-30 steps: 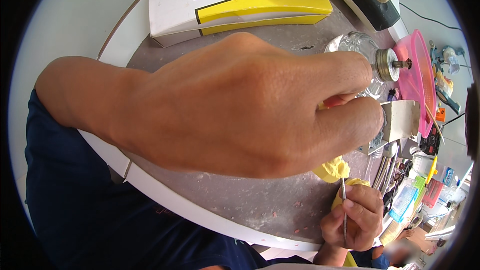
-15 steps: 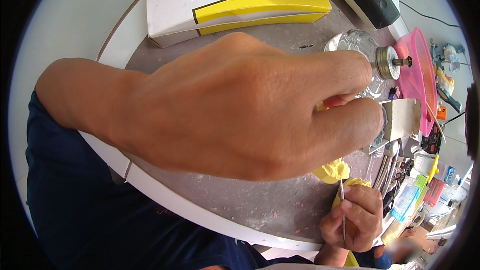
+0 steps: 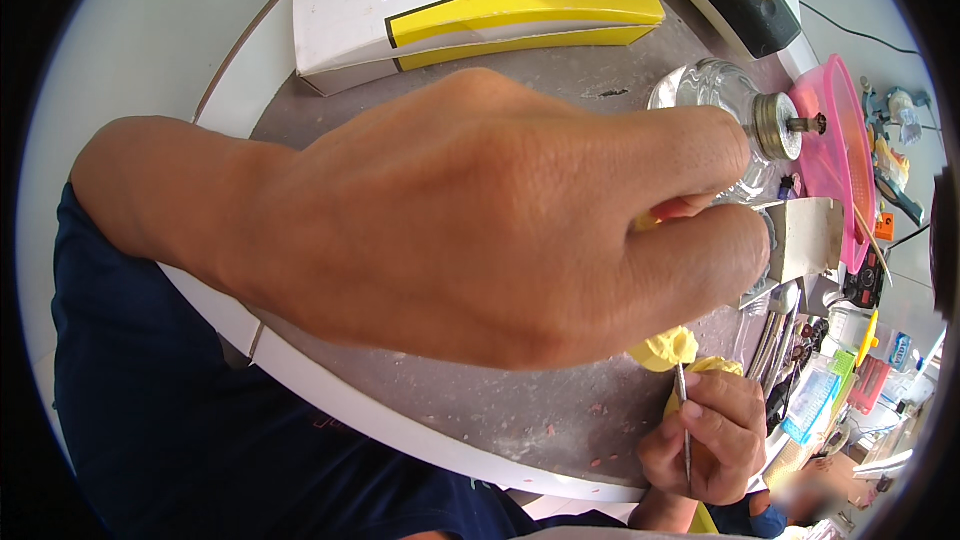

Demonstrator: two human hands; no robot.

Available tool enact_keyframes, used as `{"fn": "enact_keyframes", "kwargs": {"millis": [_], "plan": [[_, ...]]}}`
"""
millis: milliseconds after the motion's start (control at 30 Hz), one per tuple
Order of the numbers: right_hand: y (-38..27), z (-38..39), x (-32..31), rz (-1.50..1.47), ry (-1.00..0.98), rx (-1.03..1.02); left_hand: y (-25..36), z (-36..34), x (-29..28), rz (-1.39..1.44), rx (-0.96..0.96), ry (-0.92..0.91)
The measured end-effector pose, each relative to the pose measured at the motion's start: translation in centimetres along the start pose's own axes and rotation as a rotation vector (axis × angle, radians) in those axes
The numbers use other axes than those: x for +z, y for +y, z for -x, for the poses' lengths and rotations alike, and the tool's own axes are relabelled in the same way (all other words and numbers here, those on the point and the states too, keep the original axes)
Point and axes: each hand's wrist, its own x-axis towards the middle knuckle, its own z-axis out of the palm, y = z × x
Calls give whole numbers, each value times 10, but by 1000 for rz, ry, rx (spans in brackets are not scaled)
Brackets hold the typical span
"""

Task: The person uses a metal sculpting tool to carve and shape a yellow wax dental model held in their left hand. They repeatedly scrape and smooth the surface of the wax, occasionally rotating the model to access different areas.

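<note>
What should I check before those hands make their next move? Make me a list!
1. Right hand gripping the metal tool: ok, it's held like a pencil.
2. Tool touching the yellow piece: cannot tell, though its tip is right by the edge.
3. Left hand holding firmly: cannot tell, its back hides the grip.
4. Yellow piece in full view: not ok, the left hand covers part.
5. White and yellow box away from the tool: ok.

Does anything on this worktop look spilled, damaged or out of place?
Two minor things: small reddish crumbs lie scattered near the front edge of the grey worktop, like loose debris, and a dark ragged mark breaks its surface between the left hand and the white-and-yellow box. I can't tell whether that is damage.
</note>
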Motion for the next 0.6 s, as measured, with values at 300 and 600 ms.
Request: {"fn": "enact_keyframes", "kwargs": {"millis": [300, 600], "plan": [[-1, -1, -3, -42, -16, 33, 0, -2, 0, 11, -2, -4], [2, 3, -4, -46, 7, 49, 3, 1, -2, -8, -29, -27]]}}
